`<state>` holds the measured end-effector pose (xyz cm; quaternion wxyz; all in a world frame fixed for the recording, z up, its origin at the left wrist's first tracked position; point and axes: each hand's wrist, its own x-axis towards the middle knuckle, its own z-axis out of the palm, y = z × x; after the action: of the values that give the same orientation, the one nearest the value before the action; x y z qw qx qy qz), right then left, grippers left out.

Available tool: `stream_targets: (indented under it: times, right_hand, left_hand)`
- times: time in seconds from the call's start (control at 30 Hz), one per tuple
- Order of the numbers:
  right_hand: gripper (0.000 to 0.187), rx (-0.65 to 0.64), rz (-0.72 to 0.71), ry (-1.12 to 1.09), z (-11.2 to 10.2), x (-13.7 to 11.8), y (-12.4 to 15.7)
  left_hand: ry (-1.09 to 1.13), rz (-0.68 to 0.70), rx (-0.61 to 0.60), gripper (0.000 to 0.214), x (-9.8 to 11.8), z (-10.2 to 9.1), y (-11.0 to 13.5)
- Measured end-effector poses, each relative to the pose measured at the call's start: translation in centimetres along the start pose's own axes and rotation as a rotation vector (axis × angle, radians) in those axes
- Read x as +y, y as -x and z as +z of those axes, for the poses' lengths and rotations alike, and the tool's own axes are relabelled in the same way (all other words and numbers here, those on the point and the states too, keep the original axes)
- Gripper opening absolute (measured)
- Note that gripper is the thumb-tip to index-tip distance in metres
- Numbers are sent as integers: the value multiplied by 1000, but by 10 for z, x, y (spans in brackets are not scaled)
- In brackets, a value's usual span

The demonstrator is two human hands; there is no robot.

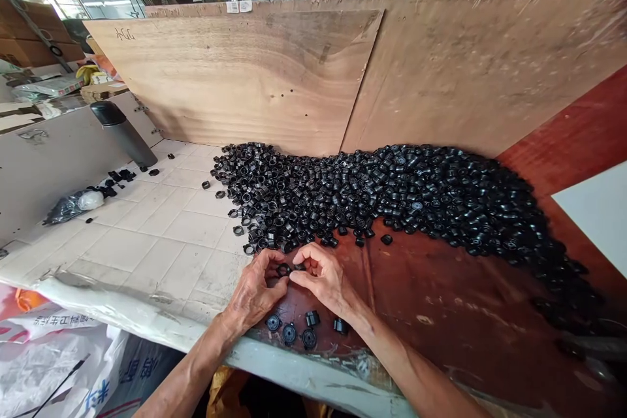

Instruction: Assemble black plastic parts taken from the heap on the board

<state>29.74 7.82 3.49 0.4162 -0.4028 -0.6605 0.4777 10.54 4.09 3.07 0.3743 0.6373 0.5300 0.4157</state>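
My left hand (260, 284) pinches a black plastic ring (283, 270) between thumb and fingers, just above the brown table surface. Close beside it, my right hand (321, 274) is closed on a small black plastic part (298, 267), mostly covered by the fingers. The two pieces are nearly touching; whether they are joined I cannot tell. Below the hands, near the table's front edge, lie several round black caps (289, 334), some showing a flat ribbed face and others on their side. Behind the hands spreads a big heap of black parts (343, 189), ring-shaped on the left.
A plywood board (235, 78) walls off the back. On the left stand a dark grey flask (123, 134) and a clear bag of black pieces (68, 207). Loose rings (206, 185) lie on the pale left surface. White sacks (59, 366) sit below the table edge.
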Motion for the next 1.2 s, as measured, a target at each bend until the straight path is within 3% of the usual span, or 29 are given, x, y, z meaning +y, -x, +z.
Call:
stream_targets:
  times: [0.07,0.23,0.37,0.43,0.67,0.87,1.0,1.2]
  right_hand:
    - [6,32,-62,59,1,-2,1]
    - [26,41,-39,32,2,-8,5]
    - [13,15,-148,120,2,-11,5]
    - [15,9,-178,137,0,-12,6]
    - [17,31,-142,94,-1,-11,7]
    - [24,58,-32,41,2,-5,7]
    - [20,15,-61,132,2,-3,8]
    - [10,-44,-143,191,-3,-19,11]
  left_hand:
    - [11,1,-12,32,-1,0,0]
    - [-24,-1,-12,32,0,1,-1]
    - [47,-1,12,32,2,1,1]
    - [90,-20,22,30,2,0,2]
    - [201,-19,-15,22,-1,-3,2]
    - [116,65,-33,20,0,-6,2]
    - [24,162,-41,18,-1,-10,1]
    - [73,113,-14,16,-3,-9,2]
